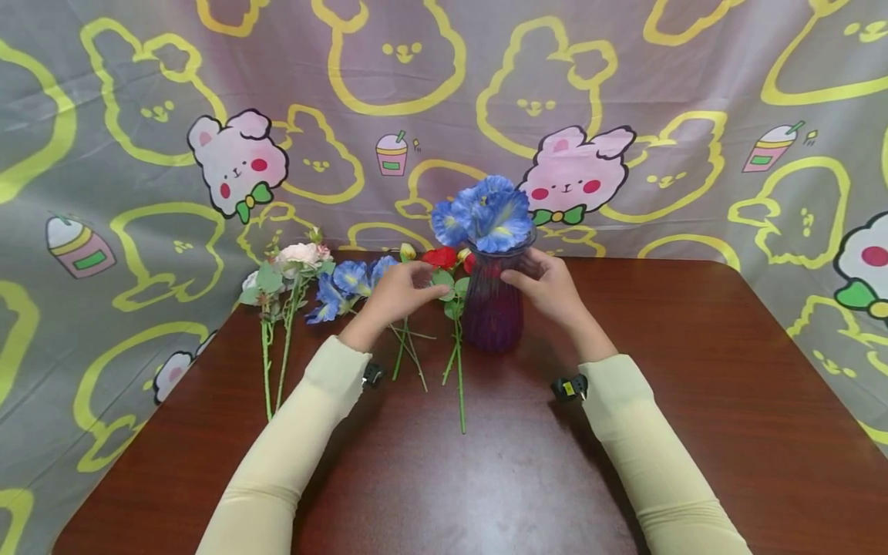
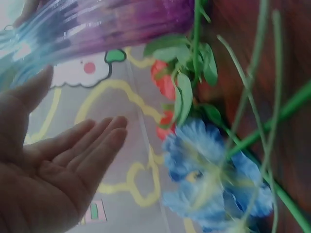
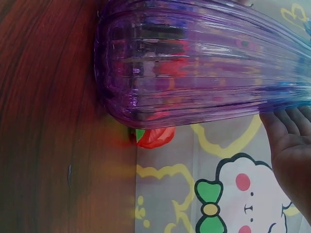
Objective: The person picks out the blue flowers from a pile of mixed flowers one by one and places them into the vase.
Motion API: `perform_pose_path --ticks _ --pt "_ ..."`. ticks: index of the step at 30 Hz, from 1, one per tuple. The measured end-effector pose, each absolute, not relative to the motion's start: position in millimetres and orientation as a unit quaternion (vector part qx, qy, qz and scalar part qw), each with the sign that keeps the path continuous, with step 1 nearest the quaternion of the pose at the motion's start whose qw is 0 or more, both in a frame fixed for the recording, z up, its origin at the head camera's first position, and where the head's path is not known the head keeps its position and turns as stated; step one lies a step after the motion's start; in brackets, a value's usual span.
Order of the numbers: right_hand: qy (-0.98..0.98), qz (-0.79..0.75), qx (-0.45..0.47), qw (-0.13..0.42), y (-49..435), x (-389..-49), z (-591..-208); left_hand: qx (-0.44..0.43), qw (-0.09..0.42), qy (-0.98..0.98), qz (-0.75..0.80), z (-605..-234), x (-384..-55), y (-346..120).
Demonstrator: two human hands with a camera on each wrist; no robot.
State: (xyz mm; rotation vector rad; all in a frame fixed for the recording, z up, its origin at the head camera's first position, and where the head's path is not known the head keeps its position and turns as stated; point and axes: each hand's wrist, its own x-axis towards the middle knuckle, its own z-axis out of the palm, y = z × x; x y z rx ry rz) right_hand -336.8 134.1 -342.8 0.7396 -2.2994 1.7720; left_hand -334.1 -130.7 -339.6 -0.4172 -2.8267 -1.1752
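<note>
plainly, your right hand point(image 1: 553, 290) gripped the ribbed, translucent purple vase point(image 1: 493, 312) of ruffled blue flowers point(image 1: 489, 216); your left hand point(image 1: 400, 291) hovered nearby, relaxed.

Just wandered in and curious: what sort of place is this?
Probably an indoor flower-arranging spot: a brown table, a cartoon-print curtain behind it, and a purple vase with blue flowers at its mouth.

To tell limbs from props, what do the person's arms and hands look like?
The person wears long pale yellow sleeves with wide cuffs. The left hand and right hand are ungloved. A small black device shows by each cuff, the right one bearing a yellow patch.
</note>
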Motion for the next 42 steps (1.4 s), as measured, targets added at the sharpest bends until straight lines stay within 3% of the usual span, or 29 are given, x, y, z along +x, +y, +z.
perform_pose_path --ticks 12,28,42 --pt "-0.758 0.598 0.247 0.078 138.7 -354.2 -361.5 -0.041 -0.081 -0.938 -0.336 -354.4 -326.4 -159.6" --pt "-0.756 0.602 0.246 0.071 138.3 -352.0 -358.1 -0.005 -0.103 -0.928 -0.358 -380.9 -337.4 -162.3" --pt "-0.768 0.586 0.25 0.073 132.8 -328.5 -335.9 0.031 -0.144 -0.898 -0.415 -390.9 -341.0 -158.3"
